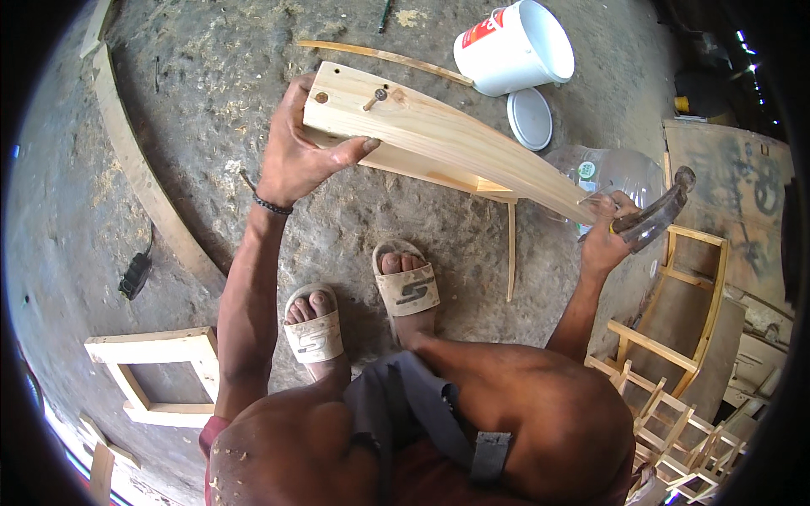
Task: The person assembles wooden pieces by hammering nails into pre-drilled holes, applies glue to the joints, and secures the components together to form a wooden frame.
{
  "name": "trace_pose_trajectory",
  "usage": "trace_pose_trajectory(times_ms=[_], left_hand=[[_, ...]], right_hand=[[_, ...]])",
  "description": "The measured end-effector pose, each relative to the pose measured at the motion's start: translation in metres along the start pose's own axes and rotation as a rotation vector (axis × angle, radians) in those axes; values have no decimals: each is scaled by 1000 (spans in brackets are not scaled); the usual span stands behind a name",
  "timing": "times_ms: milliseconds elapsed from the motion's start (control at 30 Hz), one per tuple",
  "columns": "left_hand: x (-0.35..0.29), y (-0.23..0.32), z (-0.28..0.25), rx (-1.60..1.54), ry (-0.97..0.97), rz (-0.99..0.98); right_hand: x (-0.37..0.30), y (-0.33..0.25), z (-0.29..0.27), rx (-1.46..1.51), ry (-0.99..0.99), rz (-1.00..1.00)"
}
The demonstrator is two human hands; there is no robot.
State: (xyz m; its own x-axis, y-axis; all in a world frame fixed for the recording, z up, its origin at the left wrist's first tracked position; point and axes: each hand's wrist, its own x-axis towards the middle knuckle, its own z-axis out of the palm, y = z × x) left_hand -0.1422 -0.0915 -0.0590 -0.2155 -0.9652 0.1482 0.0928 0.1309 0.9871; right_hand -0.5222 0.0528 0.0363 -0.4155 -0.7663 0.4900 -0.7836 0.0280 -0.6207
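Observation:
A pale wooden frame [439,126] made of planks is held up in front of me, above the floor. My left hand [299,148] grips its left end, thumb along the lower edge. A nail [375,99] stands partly out of the plank's face near that end, beside small dark holes. At the frame's right end my right hand [609,236] is closed round a dark hammer [654,215], with its fingers against the wood. The hammer's head points up and to the right; most of its grip is hidden by the hand.
A white bucket [506,51] lies tipped on the rough floor, its lid [530,120] beside it. Behind the frame's right end is a large clear plastic bottle [620,177]. Wooden frames [156,346] lie at left, others stacked at lower right. A long board [148,173] runs along the left.

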Motion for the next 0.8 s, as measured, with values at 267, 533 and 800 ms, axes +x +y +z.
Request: trace_pose_trajectory(times_ms=[267, 533, 800], left_hand=[[2, -2, 2, -23, 27, -4], [0, -6, -2, -65, -40, 14], [-3, -9, -6, 13, -65, 31]], right_hand=[[5, 8, -3, 90, 7, 7], [6, 11, -4, -14, -20, 17], [0, 22, -11, 80, -18, -20]])
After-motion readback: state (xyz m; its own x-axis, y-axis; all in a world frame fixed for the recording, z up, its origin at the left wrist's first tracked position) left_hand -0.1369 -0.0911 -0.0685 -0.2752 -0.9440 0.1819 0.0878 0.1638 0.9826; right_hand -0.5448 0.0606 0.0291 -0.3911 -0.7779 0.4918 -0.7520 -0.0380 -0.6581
